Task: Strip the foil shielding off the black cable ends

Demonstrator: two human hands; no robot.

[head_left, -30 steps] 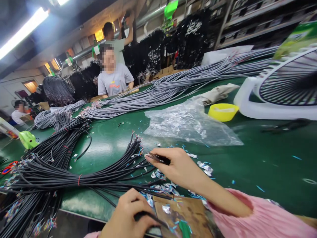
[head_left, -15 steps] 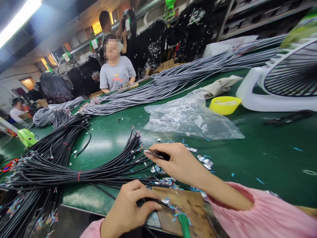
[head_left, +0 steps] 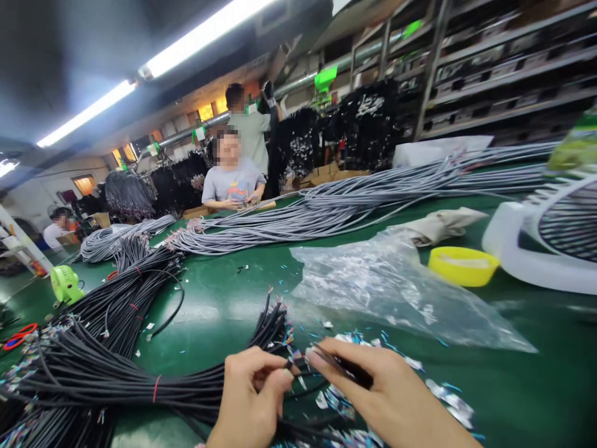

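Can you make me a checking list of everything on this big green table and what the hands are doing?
Surface: green table, shiny, dotted with small scraps.
Job's things: black cable end pinched by the left hand; dark tweezers-like tool in the right hand, tip at the cable end.
Clutter: foil and blue wire bits, clear plastic bag, yellow bowl, beige cloth.
Hands: both closed, close together at the lower edge.
Cables: black cable bundle on the left; grey cable bundle across the back.
Surroundings: white fan, small green fan, seated co-worker, shelves.
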